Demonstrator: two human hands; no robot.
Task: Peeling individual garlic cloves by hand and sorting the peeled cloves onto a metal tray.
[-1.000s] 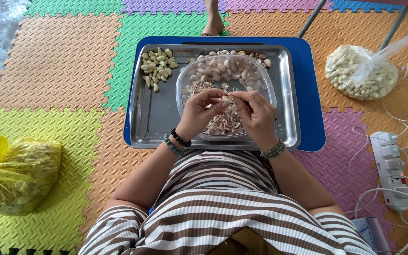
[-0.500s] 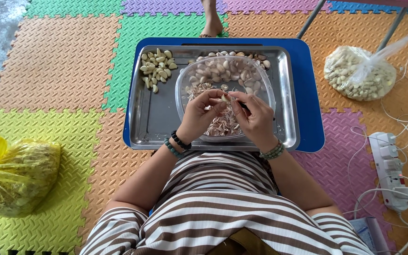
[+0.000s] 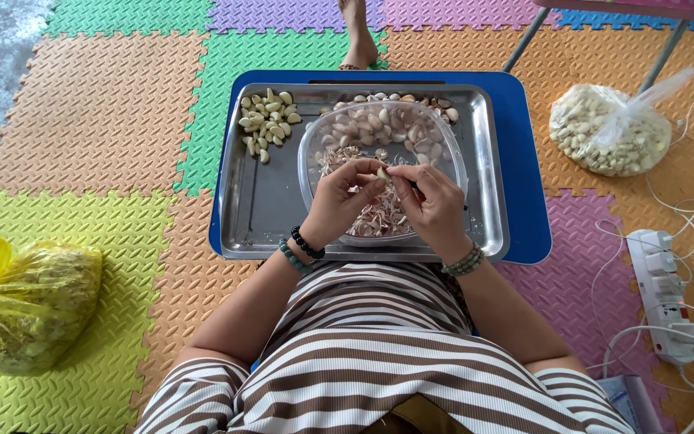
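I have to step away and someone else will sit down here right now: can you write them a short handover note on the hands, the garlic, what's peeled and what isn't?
Left hand and right hand: both pinch one garlic clove between the fingertips, over the clear plastic bowl.
Bowl sits on the steel tray, on the blue board; it holds unpeeled cloves at the far side and loose skins at the near side.
Done: a small pile of peeled cloves in the tray's far left corner.
Left: the clove in hand and the unpeeled cloves in the bowl.
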